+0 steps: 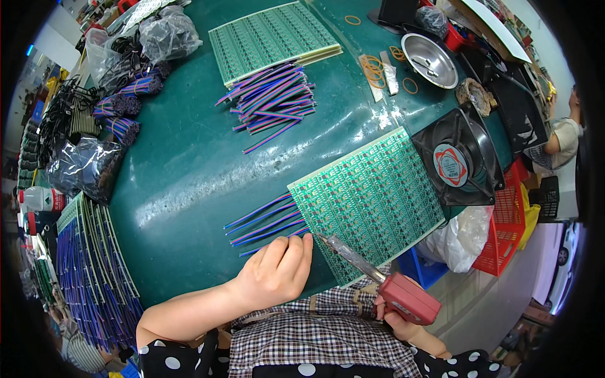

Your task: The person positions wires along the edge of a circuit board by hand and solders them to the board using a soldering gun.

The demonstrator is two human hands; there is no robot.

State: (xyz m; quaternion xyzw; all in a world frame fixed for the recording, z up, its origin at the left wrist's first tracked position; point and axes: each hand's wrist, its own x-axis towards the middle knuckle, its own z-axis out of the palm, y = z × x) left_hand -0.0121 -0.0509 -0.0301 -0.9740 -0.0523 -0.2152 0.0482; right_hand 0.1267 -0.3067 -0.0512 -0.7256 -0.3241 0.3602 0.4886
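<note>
A green circuit board panel (372, 195) lies at an angle before me, with several blue-and-pink wire strips (268, 222) sticking out from its left edge. My left hand (277, 268) is closed in a pinch at that edge. A wire strip (251, 252) runs behind its knuckles towards the pinching fingertips. In my right hand (400, 324) is a red soldering gun (409, 298), gripped from below, mostly hidden by its body. The metal barrel slants up and left over the board, and its tip is close beside my left fingertips.
Loose wire strips (274, 97) lie against a second stack of panels (271, 41) at the back. A black fan (457, 157) stands right of the board. Farther off are a metal bowl (430, 61) and rubber bands (373, 72). Wired panels (94, 277) stand at left.
</note>
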